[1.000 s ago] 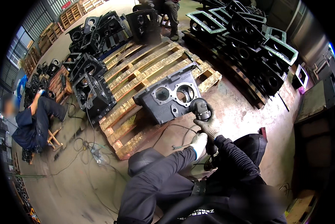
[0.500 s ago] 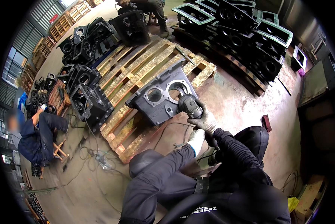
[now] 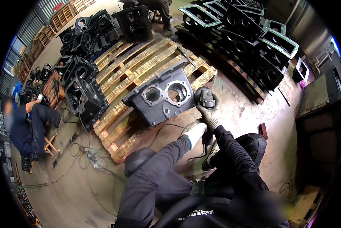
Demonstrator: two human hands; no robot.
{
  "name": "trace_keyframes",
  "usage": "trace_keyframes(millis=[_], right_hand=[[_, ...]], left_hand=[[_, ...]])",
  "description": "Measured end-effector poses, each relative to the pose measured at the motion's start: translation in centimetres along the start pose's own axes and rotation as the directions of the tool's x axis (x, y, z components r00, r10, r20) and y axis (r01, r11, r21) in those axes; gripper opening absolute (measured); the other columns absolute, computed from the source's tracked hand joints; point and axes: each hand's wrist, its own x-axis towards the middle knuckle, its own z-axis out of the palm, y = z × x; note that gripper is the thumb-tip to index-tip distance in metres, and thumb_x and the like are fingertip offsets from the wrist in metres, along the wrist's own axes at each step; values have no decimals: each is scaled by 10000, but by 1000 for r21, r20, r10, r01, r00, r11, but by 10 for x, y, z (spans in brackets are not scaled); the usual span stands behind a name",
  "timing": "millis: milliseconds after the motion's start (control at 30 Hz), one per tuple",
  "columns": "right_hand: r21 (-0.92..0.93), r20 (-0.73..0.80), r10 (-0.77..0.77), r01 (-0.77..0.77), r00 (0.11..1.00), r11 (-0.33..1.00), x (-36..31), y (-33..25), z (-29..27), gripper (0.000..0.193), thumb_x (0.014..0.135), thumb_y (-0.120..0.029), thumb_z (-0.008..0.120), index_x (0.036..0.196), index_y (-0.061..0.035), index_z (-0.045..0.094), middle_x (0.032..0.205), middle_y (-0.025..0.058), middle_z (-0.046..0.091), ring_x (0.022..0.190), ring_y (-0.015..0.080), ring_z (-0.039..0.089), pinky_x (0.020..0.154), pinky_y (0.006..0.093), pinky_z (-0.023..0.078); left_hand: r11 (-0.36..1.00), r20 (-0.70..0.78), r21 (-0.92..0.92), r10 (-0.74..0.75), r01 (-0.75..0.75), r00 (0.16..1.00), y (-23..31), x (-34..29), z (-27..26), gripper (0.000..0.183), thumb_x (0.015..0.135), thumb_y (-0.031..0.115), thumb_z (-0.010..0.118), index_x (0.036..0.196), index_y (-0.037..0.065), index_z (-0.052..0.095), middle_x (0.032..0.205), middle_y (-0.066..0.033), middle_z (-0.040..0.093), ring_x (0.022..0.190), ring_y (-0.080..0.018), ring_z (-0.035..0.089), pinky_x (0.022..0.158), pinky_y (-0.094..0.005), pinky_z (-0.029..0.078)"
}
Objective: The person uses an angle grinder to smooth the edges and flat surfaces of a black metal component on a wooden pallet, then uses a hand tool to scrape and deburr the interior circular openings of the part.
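Note:
In my gloved right hand (image 3: 212, 114) is an angle grinder (image 3: 206, 99), its head pointing away from me and my fingers wrapped round the front of its body. My gloved left hand (image 3: 196, 133) closes on the rear of the same tool, lower down. The grinder's head is beside the right end of a grey cast metal housing (image 3: 159, 113); whether they touch I cannot tell. Two large round bores and a small oval boss show on the housing's face. It rests tilted on the near edge of a wooden pallet (image 3: 121, 78).
Dark castings (image 3: 83, 98) line the pallet's left side. More are stacked on another pallet (image 3: 250, 81) at the far right, some with pale-green rims. A person (image 3: 30, 125) sits at left; another person's leg (image 3: 164, 17) shows beyond. Cables (image 3: 81, 150) lie on the floor.
Both hands have drawn the grinder rightward, from in front of the housing's right bore to beside its right end. The grinder's head has turned more upright. The whole view has shifted slightly.

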Motion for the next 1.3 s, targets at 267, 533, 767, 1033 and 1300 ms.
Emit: trace_keyframes(millis=[267,533,767,1033,1300], right_hand=[[37,119,63,-68,991,997,-15,-15,5,945,743,-126,850,1502,-54,291,1264,173,609,1109,229,623,951,337,505],[-48,72,-26,29,997,998,-16,1,14,934,727,-150,865,1494,-86,336,1264,177,607,1120,246,614,959,352,500],[115,15,129,-129,992,985,-26,-16,6,917,725,-67,820,1476,-125,296,1116,136,592,911,197,618,641,331,569],[-163,51,-143,149,988,975,-20,-83,-22,948,673,-28,774,1478,-114,281,1109,130,579,937,226,613,748,383,576],[81,23,-120,118,992,990,8,-142,-47,918,730,-27,779,1478,-120,256,1047,148,609,762,224,662,658,347,580]], left_hand=[[975,-10,-216,48,-49,999,22,-42,4,325,792,105,523,1081,-37,566,972,-125,605,929,-233,556,841,-351,459],[986,-44,-166,3,-10,999,27,-47,-1,362,838,132,515,1140,-54,581,1038,-175,646,989,-270,607,883,-379,475],[996,24,-49,75,-74,997,31,-55,-7,332,864,169,490,1069,-42,643,1007,-182,682,958,-261,634,862,-390,485],[905,174,-388,260,-177,950,40,-44,-3,404,932,71,466,1316,-15,552,1198,-114,641,1106,-220,604,1020,-355,459],[744,39,-603,389,-289,920,101,-69,-23,385,943,64,535,1314,-31,574,1218,-107,644,1120,-212,622,977,-345,511]])
